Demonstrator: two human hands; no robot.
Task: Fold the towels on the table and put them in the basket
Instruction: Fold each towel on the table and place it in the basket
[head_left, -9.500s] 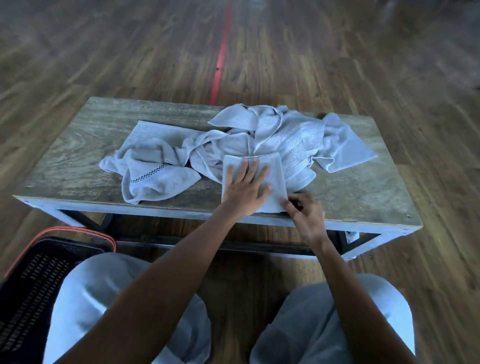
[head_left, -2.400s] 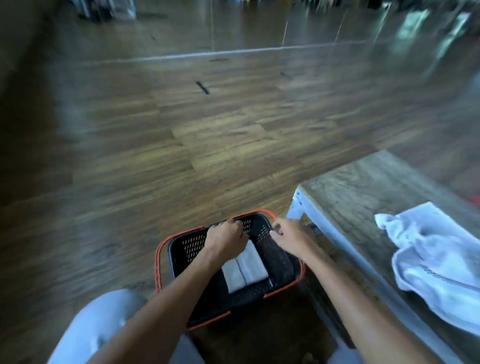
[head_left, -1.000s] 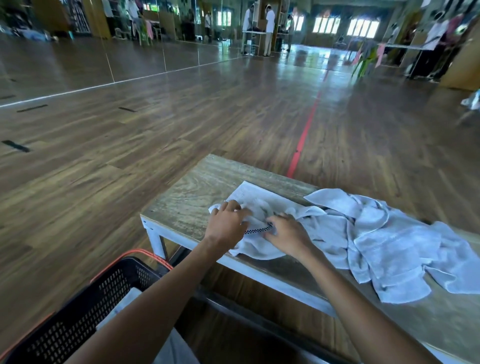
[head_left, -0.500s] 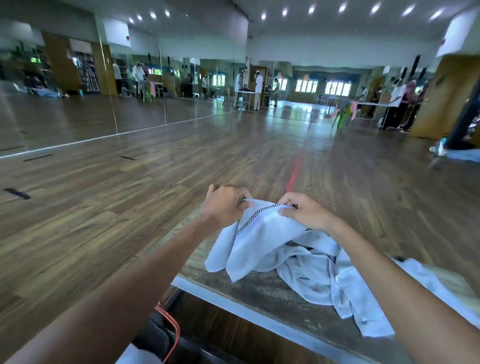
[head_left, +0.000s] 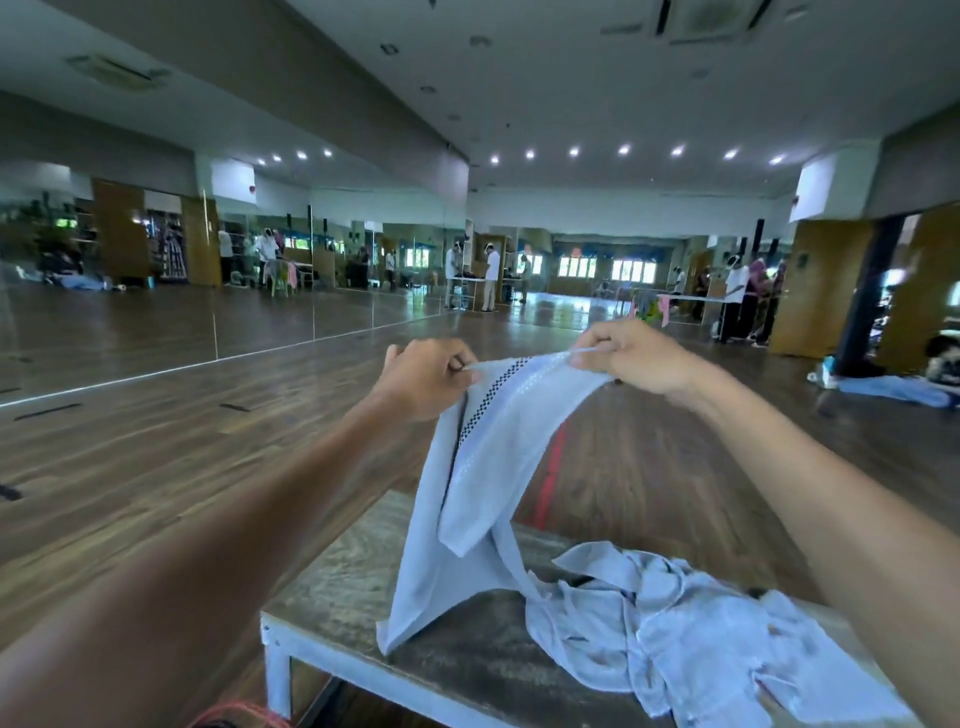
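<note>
A pale grey towel (head_left: 467, 499) with a dark checked stripe hangs in the air above the table's left end. My left hand (head_left: 423, 376) pinches its top edge on the left and my right hand (head_left: 631, 356) pinches the same edge on the right. The towel's lower end still rests on the wooden table (head_left: 343, 582). A crumpled heap of more grey towels (head_left: 691, 639) lies on the table to the right, partly behind my right forearm. Only a sliver of the basket's orange rim (head_left: 239, 716) shows at the bottom edge.
The low table has a white metal frame and leg (head_left: 278, 675) at its near left corner. Wooden floor with a red line (head_left: 550, 478) stretches beyond. Mirrors line the left wall; people stand at tables far away across the hall.
Both hands have lifted the striped towel higher off the heap and spread its top edge wider. The view has tilted up, so the basket has almost left the frame.
</note>
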